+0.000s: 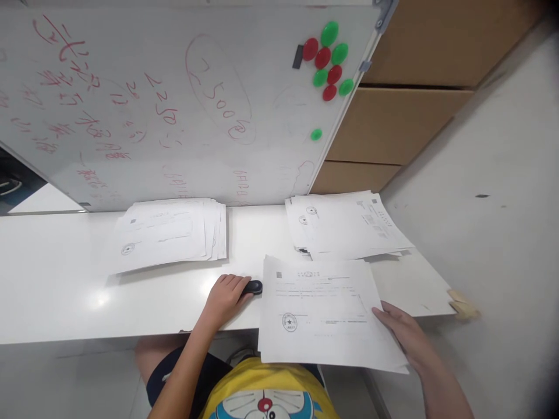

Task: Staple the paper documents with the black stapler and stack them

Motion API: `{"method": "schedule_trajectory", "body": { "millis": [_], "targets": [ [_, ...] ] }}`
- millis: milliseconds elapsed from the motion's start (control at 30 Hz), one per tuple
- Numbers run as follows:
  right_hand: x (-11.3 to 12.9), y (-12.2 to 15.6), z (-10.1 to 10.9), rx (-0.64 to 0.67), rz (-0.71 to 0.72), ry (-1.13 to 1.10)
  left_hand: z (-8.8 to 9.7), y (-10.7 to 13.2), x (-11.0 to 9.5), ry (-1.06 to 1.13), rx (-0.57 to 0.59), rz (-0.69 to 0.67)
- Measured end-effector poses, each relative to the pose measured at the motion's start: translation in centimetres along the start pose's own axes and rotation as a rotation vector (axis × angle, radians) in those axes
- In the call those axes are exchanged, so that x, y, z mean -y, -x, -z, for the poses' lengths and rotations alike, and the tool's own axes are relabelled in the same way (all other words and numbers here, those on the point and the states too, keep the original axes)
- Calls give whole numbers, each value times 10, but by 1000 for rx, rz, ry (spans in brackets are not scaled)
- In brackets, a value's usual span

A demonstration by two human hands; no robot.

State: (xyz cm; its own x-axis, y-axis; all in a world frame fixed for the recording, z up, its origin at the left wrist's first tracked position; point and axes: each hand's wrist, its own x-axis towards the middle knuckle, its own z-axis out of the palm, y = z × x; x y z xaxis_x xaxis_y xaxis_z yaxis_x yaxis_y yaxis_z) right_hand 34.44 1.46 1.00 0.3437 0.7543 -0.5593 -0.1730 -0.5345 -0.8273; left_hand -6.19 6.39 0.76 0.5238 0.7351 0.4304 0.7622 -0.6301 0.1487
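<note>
Left hand [225,299]: grip curled loosely over a small black tool [253,287], possibly a stapler, lying near the white tabletop's [56,291] front edge.
Right hand [404,334]: grip pinching the lower right edge of the stamped document [323,308], which overhangs the tabletop's front.
Behind: 2 paper stacks, left stack [168,233] and right stack [345,224].

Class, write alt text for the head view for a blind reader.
The right hand holds stamped sheets at a white table while the left hand rests on a small dark object. A left paper stack and a right paper stack lie behind, below a whiteboard.
</note>
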Motion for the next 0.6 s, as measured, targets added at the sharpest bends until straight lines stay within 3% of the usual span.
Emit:
{"method": "schedule_trajectory", "body": {
  "millis": [100,200,267,333,400,467,600],
  "targets": [
    [-4,-5,-2,-107,11,-21,2,-3,2,8,-18,-1],
    [-9,-10,1,-102,49,-14,8,-2,-3,-46,-99,-61],
    [-13,-13,5,-96,78,-4,10,4,-17,-108,-221,-130],
    [-17,-15,10,-142,90,-7,9,15,-41,-122,-332,-108],
    [-22,-16,15,-205,96,-27,4,27,-69,-34,-341,66],
    [-27,-17,18,-218,108,-57,-3,36,-93,162,-254,318],
    [-33,-21,19,-145,143,-109,-11,38,-108,661,-77,684]
  ]
}}
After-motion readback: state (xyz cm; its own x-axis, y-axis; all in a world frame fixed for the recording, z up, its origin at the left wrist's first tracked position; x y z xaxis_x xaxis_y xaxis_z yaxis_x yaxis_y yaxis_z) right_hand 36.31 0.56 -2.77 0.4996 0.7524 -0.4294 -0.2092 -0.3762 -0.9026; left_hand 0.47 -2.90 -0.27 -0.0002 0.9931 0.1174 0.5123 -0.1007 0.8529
